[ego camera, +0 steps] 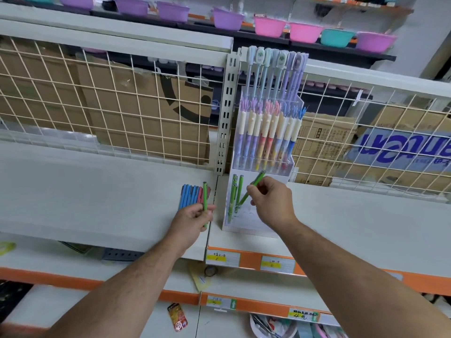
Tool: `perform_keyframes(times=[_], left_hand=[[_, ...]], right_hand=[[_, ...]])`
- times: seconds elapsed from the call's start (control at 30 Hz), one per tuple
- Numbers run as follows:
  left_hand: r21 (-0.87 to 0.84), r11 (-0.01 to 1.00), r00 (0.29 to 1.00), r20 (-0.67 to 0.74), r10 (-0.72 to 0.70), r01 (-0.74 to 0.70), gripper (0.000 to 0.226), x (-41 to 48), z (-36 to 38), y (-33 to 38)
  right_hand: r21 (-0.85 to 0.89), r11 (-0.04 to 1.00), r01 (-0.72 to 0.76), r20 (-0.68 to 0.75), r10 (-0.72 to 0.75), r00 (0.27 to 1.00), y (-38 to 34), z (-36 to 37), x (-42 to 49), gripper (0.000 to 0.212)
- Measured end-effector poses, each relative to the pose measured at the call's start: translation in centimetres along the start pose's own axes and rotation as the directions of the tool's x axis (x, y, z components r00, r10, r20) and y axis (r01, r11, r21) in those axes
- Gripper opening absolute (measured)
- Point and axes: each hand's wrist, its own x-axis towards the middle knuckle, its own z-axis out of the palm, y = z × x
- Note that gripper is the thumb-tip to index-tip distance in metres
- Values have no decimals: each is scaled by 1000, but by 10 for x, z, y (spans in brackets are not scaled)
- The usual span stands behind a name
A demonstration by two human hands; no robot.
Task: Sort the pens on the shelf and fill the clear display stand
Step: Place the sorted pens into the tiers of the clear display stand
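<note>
A clear tiered display stand [244,223] stands on the white shelf [97,186]. Its back tiers hold several pastel pens [266,132]; its front tier holds a few green pens [235,193]. My right hand [271,203] pinches a green pen [256,182], tilted over the front tier. My left hand [192,219] grips another green pen [205,196], upright, just left of the stand. A loose bunch of blue and red pens [191,195] lies on the shelf behind my left hand.
A wire mesh back panel [97,98] with cardboard boxes [146,106] behind it closes off the shelf. A slotted metal upright [227,113] stands left of the stand. Coloured plastic bowls [268,25] line the top shelf. Orange price strips [251,262] edge the shelf front.
</note>
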Motion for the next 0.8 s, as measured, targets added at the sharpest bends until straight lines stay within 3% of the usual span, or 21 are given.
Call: perform_keyframes(times=[0.33, 0.8], left_hand=[[50, 999, 1000, -1, 8, -8, 18, 2, -1, -6], [70, 998, 1000, 5, 5, -5, 12, 4, -2, -7]], right_hand=[[-304, 946, 113, 159, -67, 985, -1, 17, 1, 25], [-350, 932, 94, 210, -20, 978, -2, 21, 0, 25]])
